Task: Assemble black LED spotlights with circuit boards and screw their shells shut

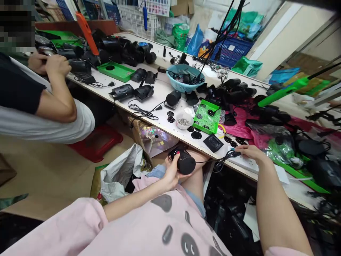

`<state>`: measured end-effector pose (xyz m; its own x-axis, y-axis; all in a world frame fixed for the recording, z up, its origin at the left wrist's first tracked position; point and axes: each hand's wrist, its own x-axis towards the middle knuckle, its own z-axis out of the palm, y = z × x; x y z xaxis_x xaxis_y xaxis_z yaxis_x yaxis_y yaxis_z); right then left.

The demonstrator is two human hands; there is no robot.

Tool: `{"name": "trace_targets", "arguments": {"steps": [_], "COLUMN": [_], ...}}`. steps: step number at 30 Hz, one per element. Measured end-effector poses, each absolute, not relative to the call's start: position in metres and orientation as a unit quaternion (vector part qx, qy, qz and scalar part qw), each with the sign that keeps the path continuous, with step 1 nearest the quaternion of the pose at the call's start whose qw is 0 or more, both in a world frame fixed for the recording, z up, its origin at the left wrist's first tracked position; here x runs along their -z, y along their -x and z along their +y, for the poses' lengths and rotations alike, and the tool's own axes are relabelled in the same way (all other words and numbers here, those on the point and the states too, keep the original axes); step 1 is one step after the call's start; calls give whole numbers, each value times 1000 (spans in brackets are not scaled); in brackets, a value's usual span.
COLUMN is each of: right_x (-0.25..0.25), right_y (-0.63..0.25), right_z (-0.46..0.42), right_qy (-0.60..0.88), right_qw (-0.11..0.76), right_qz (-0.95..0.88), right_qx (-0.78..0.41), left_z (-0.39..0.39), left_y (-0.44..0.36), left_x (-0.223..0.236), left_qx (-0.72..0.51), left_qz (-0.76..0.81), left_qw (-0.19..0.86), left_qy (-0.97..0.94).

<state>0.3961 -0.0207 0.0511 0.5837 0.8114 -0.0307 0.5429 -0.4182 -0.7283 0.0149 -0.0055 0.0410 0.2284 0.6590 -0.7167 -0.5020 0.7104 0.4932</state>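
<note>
- The left hand (173,172) was curled round a black lamp (187,164), its fingers closed on the body, with the thumb lying along the slotted side.
- This lamp was off the bench (160,81), just in front of the front edge and over the person's lap, its round flat end turned to the right.
- A black cord (226,156) ran from the lamp to the front edge, where it lay in a loose bundle, part of it hanging over.
- The right hand (249,153) was at that edge, fingers drawn together on the cord's end, beside a white power strip (249,163); whether a plug sat in a socket could not be told.
- Left of the right hand, a black square piece (213,143) lay along the front edge.
- Further left stood a green tray (205,129) and, just beside it, a white bowl (190,119) of small metal parts; black discs (196,135) lay near both.
- A blue basket (181,85) stood farther from the front edge, behind another lamp (173,98).
- Toward the bench's left end, a co-worker's hands (57,65) were raised near the front edge.
</note>
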Motion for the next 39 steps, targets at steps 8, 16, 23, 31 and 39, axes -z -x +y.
{"name": "trace_targets", "arguments": {"steps": [8,16,23,31,39], "right_x": [-64,-44,-27,-48,-35], "right_y": [-395,-357,-344,-327,-180], "right_z": [-13,-56,-56,-78,-38], "right_qy": [822,762,753,737,600], "right_qw": [258,391,425,479,441], "right_qz": [-440,-500,-499,-475,-477], "right_qx": [-255,-129,-53,-51,-467], "left_z": [-7,0,9,29,60], "left_y": [-15,-8,-9,-22,61], "left_x": [-37,-44,-30,-41,-24], "left_qx": [-392,-349,-256,-286,-317], "left_qz": [497,477,406,340,524], "left_qw": [771,802,869,892,790], "left_qy": [-74,-88,-123,-84,-38]}}
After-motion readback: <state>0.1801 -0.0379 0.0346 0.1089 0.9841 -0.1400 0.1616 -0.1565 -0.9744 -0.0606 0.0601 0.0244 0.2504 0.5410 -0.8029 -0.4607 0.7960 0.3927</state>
